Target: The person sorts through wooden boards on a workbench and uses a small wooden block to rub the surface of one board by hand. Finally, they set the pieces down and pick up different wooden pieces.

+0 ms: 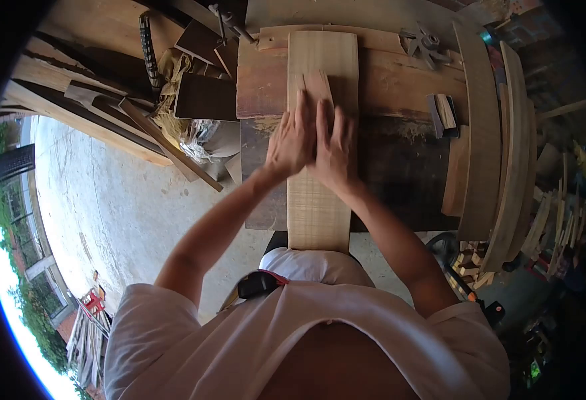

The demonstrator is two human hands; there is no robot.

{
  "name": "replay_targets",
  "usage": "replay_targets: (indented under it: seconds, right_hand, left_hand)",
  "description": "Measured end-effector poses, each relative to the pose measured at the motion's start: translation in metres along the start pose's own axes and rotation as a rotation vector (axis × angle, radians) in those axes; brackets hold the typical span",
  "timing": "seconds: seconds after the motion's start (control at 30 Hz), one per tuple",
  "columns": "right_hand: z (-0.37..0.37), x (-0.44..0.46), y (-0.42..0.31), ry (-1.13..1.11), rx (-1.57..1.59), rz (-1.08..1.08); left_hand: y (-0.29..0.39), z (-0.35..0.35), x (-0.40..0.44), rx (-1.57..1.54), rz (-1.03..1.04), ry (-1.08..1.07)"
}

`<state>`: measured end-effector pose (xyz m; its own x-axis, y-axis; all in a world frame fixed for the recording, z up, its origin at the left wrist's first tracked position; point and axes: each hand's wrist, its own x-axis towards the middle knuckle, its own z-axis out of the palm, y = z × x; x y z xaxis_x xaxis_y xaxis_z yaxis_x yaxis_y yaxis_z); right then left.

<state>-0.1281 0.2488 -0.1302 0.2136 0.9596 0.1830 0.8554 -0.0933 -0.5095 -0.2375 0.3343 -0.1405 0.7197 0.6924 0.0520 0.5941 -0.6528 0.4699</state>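
Observation:
A long pale wooden plank (318, 217) runs lengthwise away from my body, its near end at my waist. On its upper face lies a small flat piece of brownish wood (318, 85), whose far end sticks out beyond my fingers. My left hand (292, 141) is bent over the left side of this piece, fingers pointing forward. On the other side, my right hand (335, 143) presses on it close beside the left. Both thumbs and the underside of the piece are hidden. A dark workbench top (400, 180) lies beneath the plank.
Right of the plank, a small open box (443, 116) holds wood strips. A metal star-shaped knob (428, 45) sits at the back. Long boards (478, 153) stand along the right edge. Leaning timber (100, 137) and a dark panel (206, 97) are at left. A tape measure (260, 285) hangs at my waist.

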Motion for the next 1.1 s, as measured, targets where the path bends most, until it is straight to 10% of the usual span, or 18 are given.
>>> replay_targets:
  seconds: [0.1, 0.23, 0.57, 0.8, 0.97, 1.1]
  right_hand:
    - [-0.016, -0.106, -0.017, -0.042, 0.025, 0.047]
    - [-0.034, -0.123, -0.012, -0.108, 0.017, 0.043]
    - [-0.004, 0.154, 0.078, 0.332, -0.138, 0.087]
    - [-0.015, 0.006, 0.023, 0.249, -0.081, 0.09]
    - [-0.028, -0.157, -0.025, 0.021, -0.032, 0.115]
    - [-0.021, -0.129, -0.01, 0.073, -0.016, 0.092]
  left_hand:
    - [0.065, 0.0, -0.094, -0.194, -0.206, -0.199]
    - [0.07, 0.015, -0.11, 0.002, 0.003, -0.115]
    - [-0.034, -0.007, 0.203, 0.007, 0.229, -0.003]
    - [0.01, 0.007, 0.045, 0.221, 0.338, -0.051]
    - [0.063, 0.025, -0.136, -0.07, -0.005, -0.26]
    - [0.068, 0.011, -0.101, -0.016, 0.034, -0.205]
